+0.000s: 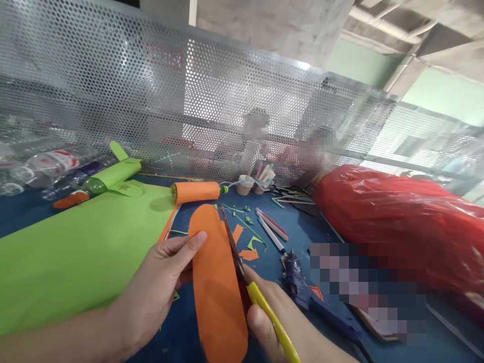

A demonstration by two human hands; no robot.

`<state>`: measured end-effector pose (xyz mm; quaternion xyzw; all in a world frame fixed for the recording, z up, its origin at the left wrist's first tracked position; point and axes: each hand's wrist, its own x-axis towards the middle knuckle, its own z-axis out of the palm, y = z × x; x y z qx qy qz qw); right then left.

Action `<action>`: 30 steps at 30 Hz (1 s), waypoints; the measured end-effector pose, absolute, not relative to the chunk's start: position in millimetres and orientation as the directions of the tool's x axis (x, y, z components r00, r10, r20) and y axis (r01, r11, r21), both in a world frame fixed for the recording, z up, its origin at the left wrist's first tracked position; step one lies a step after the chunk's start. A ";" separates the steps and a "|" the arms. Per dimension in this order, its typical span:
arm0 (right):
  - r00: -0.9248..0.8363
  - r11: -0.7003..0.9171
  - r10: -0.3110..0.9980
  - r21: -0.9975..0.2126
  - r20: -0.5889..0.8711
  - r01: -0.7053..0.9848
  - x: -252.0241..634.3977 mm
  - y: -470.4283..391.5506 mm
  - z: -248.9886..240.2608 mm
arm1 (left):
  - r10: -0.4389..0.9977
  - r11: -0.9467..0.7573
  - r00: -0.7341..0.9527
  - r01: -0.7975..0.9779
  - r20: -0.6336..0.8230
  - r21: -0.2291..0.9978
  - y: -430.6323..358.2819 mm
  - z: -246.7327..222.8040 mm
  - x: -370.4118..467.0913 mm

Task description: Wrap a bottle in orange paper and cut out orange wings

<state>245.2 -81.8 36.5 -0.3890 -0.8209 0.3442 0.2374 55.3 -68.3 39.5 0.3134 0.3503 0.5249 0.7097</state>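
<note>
Orange paper [217, 287] between both hands

Feed's bright, daylight coming thru the perforated metal screen [227, 96] at the far edge of the tabletop [295, 232], strongest top right where it washes out pale. I see glare patches on the red plastic bag [397, 217] and clear bottles [45, 166] at far left. Soft shadows only, e.g. under the orange-wrapped bottle [196, 191]. Wide-angle bend: the screen curves and leans. Nearest edge goes soft, orange paper [217, 282] a bit blurred w/ motion. Some areas pixelated.
</note>
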 end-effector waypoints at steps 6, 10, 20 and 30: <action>-0.553 0.437 0.822 -0.773 0.136 0.460 244.3 -82.6 35.9 | 0.968 0.248 0.173 -0.524 -0.183 0.815 -67.2 40.3 55.2; -0.536 0.407 0.839 -0.766 0.098 0.497 243.9 -82.5 36.3 | 0.963 0.267 0.176 -0.514 -0.204 0.816 -68.0 40.6 54.9; -0.457 0.343 0.886 -0.763 0.070 0.548 243.6 -82.9 34.8 | 0.963 0.261 0.194 -0.490 -0.188 0.832 -65.8 41.8 54.4; -0.325 0.102 0.943 -0.880 -0.063 0.464 245.7 -78.8 20.5 | 0.966 0.246 0.184 -0.463 -0.179 0.851 -61.8 38.5 54.3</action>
